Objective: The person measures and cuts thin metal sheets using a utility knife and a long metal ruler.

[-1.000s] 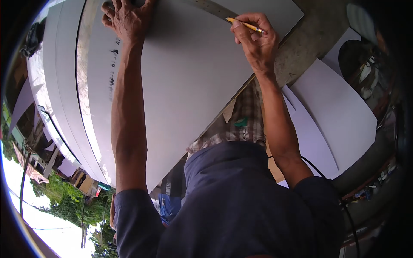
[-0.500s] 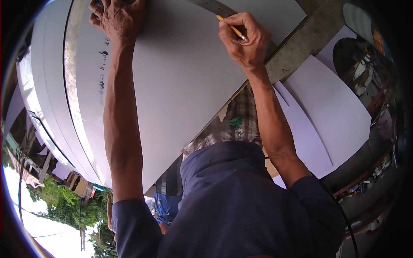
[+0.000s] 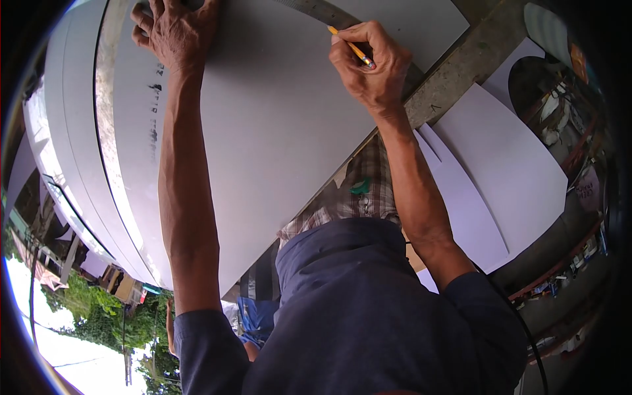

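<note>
A large grey sheet (image 3: 263,131) spreads under both of my hands. My right hand (image 3: 375,66) grips a yellow pencil (image 3: 355,52), eraser end toward me, with its point right at the edge of a metal ruler (image 3: 316,11). The ruler lies on the sheet and runs out of the top of the view. My left hand (image 3: 174,36) presses on the sheet at the upper left, fingers spread and bent, with dark shadow beside it. Some fingertips are cut off by the frame's top. Dark printed marks (image 3: 154,118) run along the sheet beside my left forearm.
More pale cut sheets (image 3: 507,164) lie to the right, below a concrete ledge (image 3: 438,85). Clutter and racks (image 3: 559,283) fill the far right. A black cable (image 3: 533,342) hangs near my right sleeve. Part of another person's arm (image 3: 170,326) shows at lower left.
My right hand and the pencil have slid slightly left along the ruler's edge. My left hand has shifted a little left, and more of the ruler's markings show.
</note>
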A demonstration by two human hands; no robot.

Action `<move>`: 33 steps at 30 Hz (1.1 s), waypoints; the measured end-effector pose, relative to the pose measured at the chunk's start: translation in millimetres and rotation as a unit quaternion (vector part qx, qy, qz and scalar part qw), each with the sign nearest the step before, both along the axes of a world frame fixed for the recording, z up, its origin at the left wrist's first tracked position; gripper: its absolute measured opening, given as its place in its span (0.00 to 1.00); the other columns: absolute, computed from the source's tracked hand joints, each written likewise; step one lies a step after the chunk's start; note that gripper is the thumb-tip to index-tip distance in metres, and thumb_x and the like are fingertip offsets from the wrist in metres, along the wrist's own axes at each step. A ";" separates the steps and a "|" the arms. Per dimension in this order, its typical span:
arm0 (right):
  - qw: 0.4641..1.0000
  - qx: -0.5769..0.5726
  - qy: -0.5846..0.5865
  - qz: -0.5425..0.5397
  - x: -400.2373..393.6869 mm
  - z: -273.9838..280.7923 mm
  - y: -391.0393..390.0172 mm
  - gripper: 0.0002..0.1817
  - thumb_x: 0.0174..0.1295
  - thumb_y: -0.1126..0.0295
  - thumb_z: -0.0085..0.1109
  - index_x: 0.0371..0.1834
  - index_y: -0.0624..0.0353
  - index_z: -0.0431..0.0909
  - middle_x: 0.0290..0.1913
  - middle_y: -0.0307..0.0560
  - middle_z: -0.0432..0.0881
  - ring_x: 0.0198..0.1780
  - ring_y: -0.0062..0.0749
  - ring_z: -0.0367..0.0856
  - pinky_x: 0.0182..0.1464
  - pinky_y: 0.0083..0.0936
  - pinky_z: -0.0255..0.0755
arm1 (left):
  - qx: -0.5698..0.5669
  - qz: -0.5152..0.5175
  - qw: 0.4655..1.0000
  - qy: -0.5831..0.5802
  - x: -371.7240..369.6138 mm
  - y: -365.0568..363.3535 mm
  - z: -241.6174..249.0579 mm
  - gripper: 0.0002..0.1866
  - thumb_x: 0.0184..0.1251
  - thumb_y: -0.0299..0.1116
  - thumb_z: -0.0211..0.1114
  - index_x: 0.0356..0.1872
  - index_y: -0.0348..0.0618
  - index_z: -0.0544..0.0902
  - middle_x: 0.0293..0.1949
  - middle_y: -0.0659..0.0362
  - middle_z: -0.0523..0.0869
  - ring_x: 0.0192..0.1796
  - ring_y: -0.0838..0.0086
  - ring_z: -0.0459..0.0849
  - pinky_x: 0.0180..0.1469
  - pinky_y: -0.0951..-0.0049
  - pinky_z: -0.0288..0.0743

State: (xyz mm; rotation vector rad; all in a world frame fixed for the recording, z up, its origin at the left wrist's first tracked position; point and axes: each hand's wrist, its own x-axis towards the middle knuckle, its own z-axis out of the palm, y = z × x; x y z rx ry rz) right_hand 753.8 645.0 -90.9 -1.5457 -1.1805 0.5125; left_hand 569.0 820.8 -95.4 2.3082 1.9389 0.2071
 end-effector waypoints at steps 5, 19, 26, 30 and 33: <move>1.000 -0.012 -0.022 -0.004 -0.1 -2.8 -0.7 0.07 0.55 0.77 0.68 0.29 0.59 0.77 0.23 0.37 0.81 0.25 0.15 0.78 0.29 0.18 0.77 | -0.005 0.006 1.000 -0.001 1.2 0.4 1.2 0.54 0.62 0.75 0.53 0.76 0.39 0.60 0.79 0.49 0.56 0.82 0.51 0.44 0.80 0.49 0.35; 0.998 0.004 -0.058 -0.025 -3.9 -7.7 1.6 0.08 0.52 0.78 0.67 0.27 0.59 0.75 0.21 0.38 0.78 0.22 0.19 0.76 0.25 0.18 0.74 | -0.009 0.007 1.000 0.003 1.8 0.6 2.4 0.53 0.62 0.74 0.54 0.77 0.39 0.60 0.79 0.49 0.56 0.82 0.52 0.45 0.80 0.48 0.36; 0.999 -0.043 -0.015 -0.020 -7.5 3.3 2.5 0.06 0.53 0.79 0.66 0.27 0.61 0.76 0.23 0.39 0.81 0.22 0.18 0.76 0.25 0.18 0.73 | 0.002 -0.004 1.000 0.004 -1.0 0.4 -0.1 0.53 0.62 0.74 0.55 0.76 0.39 0.60 0.79 0.49 0.56 0.82 0.50 0.45 0.80 0.48 0.36; 0.991 -0.053 0.122 0.000 2.4 8.8 -4.5 0.05 0.55 0.78 0.65 0.27 0.62 0.77 0.24 0.39 0.82 0.24 0.15 0.78 0.28 0.17 0.75 | 0.010 0.000 1.000 -0.011 0.6 -0.2 0.6 0.53 0.63 0.73 0.55 0.76 0.39 0.61 0.79 0.49 0.56 0.81 0.50 0.46 0.80 0.48 0.37; 0.993 -0.054 0.103 -0.015 1.9 4.8 -3.9 0.04 0.56 0.77 0.65 0.28 0.62 0.78 0.24 0.39 0.83 0.26 0.15 0.80 0.29 0.17 0.77 | 0.000 0.002 1.000 -0.003 2.9 -1.3 5.3 0.52 0.63 0.72 0.55 0.76 0.39 0.61 0.79 0.49 0.57 0.81 0.50 0.46 0.80 0.48 0.37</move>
